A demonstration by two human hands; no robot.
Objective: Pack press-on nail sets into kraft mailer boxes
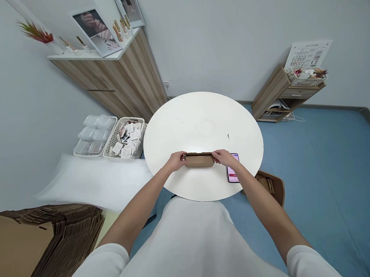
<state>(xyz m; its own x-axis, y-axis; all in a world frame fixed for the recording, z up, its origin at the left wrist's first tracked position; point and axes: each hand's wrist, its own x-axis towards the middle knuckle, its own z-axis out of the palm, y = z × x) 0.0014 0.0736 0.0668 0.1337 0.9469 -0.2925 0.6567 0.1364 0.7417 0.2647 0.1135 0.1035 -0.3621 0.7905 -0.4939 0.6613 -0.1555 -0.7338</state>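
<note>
A small brown cardboard box is held over the near half of the round white table, its long side running left to right. My left hand grips the left end, fingers closed on the upper corner. At the opposite end, my right hand pinches the right corner. A dark line runs along the box's upper edge; whether its lid is fully closed I cannot tell. Partly beneath my right forearm lies a phone with a pink lit screen.
Left of the table are a white basket of paper cards, a tray of clear packs, white sheeting and stacked flat cardboard. An open carton stands on the floor at right. Wooden cabinets line the wall.
</note>
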